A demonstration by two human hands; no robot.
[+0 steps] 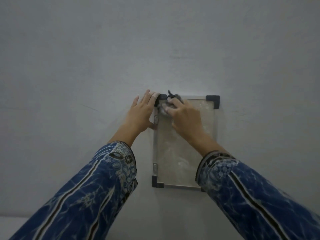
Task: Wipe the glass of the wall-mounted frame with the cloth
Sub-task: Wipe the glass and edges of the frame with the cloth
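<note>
On the plain grey wall (86, 58) hangs a tall frame (214, 122), and little else is near it. Two arms in blue patterned sleeves (97, 184) reach up to it, and the right arm covers the frame's bottom right corner. A pale strip shows at the bottom left of the view, too dim to tell what it is.

The frame sits in the middle of the view, flat against the wall. Its glass (173, 153) looks cloudy, with pale dusty smears. The edge is thin and silver, with dark corner pieces (213, 100) and two small metal clips (155, 168) on the left side.

The left hand (142, 115) is spread wide and flat, with its fingers over the top left corner and its thumb on the left edge. The right hand (183, 116) is curled around a bunched cloth (170, 99) and presses it on the glass near the top left. The cloth looks soft and crumpled, grey with a darker bit sticking up past the top edge
</note>
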